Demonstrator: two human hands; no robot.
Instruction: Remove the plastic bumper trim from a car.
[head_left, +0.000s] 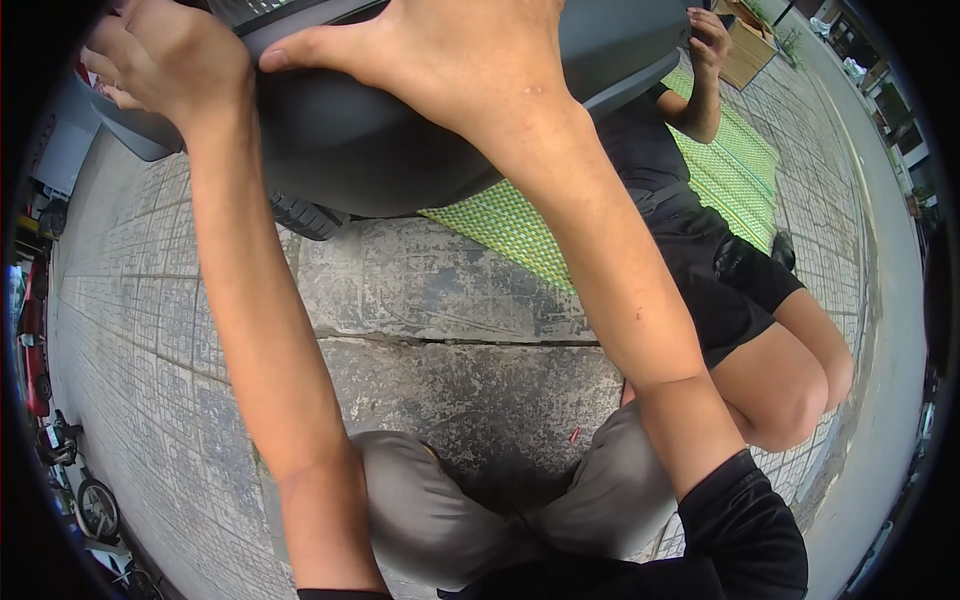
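Note:
A dark grey car bumper [380,140] spans the top of the view, on the rear or front end of a vehicle. My left hand [175,60] is at its left part with the fingers curled, close to a small red and white piece at the picture's rim; what lies in the fingers is hidden. My right hand [460,45] lies over the bumper's upper side, thumb stretched out to the left. Its other fingers run past the upper edge of the picture. A tyre [305,215] shows beneath the bumper.
At the right a co-worker in black sits by a green woven mat [730,150], one hand [708,40] raised at the bumper's right end. A cardboard box [745,50] stands beyond. Paving slabs [450,290] lie below me, with a small red object [575,434]. Motorbikes [98,505] stand far left.

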